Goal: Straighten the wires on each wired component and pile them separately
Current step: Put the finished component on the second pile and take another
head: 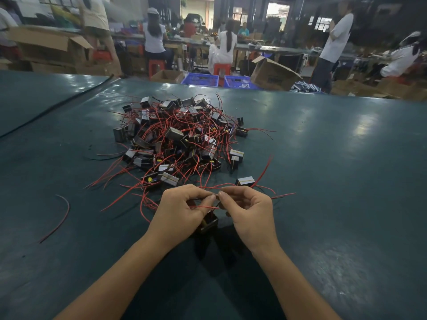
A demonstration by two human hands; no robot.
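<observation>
Left grip [182, 210] and right grip [248, 212] meeting fingertip to fingertip, pinching the red wire [205, 207] of a black component [209, 224] showing just below, tangled pile [180, 139] lying beyond on the green worktop [323, 158].

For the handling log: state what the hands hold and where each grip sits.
The left hand and the right hand each pinch a wire of one wired component between thumb and forefinger, grips nearly touching; its dark body sits below them.
</observation>
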